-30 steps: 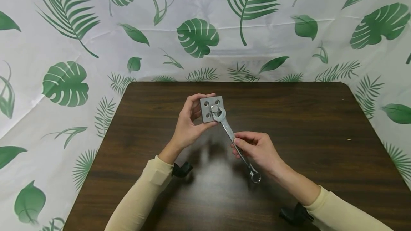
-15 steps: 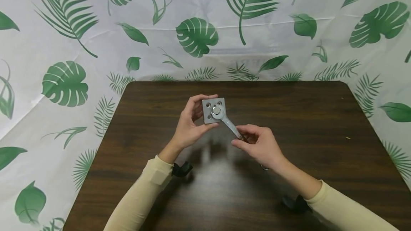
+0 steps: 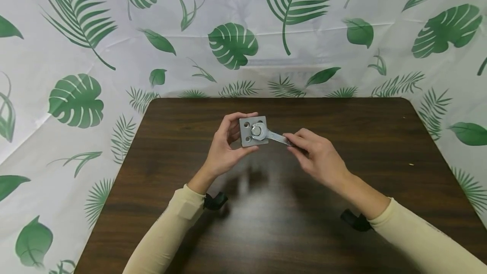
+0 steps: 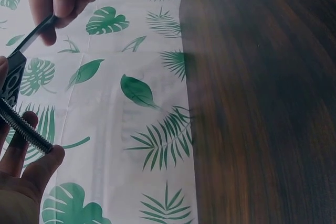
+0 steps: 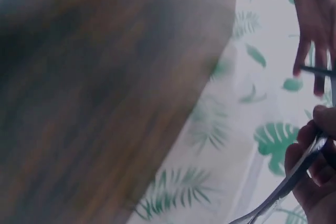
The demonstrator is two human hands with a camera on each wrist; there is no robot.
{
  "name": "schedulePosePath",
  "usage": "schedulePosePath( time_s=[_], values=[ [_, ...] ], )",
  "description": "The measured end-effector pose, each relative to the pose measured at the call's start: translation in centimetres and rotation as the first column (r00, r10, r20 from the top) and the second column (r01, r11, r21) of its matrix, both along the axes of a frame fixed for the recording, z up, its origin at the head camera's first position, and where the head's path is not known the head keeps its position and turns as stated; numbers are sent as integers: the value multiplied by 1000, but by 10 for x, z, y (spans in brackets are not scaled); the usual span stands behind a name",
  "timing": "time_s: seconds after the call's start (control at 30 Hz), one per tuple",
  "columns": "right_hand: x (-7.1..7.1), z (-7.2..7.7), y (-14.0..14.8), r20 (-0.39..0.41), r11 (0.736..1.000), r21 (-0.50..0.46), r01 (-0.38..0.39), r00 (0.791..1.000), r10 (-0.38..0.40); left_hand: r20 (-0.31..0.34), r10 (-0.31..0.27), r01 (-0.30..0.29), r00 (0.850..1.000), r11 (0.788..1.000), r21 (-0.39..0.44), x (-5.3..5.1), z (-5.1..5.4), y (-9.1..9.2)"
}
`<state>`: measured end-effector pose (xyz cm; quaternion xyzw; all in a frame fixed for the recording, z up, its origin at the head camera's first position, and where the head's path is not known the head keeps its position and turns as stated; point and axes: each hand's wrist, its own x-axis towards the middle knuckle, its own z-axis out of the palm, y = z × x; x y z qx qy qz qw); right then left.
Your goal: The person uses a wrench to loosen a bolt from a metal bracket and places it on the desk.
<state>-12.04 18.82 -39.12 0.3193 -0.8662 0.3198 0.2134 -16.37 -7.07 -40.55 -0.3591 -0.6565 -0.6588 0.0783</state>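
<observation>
The combination wrench has swung farther and rightward around the bolt head, right hand fingers clamped on its shank, left hand fingers gripping the drilled metal plate

- Left sleeve: pale cream-yellow, close-fitting, ending at the wrist.
- Near its end, a squarish patch of the same colour looks slightly raised.
- Right sleeve: the same pale cream-yellow, with faint darker marks along its upper edge.
- Left wrist piece: black, curved, beside the sleeve's end.
- Right wrist piece: also black; finer detail too dark to tell.
- Left hand and right hand: bare.
</observation>
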Motion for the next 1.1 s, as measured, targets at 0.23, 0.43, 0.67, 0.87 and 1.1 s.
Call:
schedulePosePath(
  time_s=[0.23, 0.43, 0.67, 0.87, 1.1],
  values=[
    [-26, 19, 12, -161, 972, 237, 11, 986, 29, 16, 1, 0, 1000, 1000, -3, 1, 2, 0],
    [-48, 41, 19, -234, 919, 394, -19, 965, 120, 20, -27, 28, 999, 1000, -5, 9, 18, 1],
    [-71, 63, 16, -300, 836, 548, -25, 927, 224, 46, -81, 83, 996, 996, -41, 13, 23, 2],
    [-89, 81, 7, -326, 793, 605, -72, 886, 329, 46, -114, 117, 992, 991, -66, 13, 22, 4],
    [-101, 97, -12, -399, 747, 660, -81, 805, 440, 65, -104, 110, 993, 989, -97, 15, 21, 5]
  ],
)
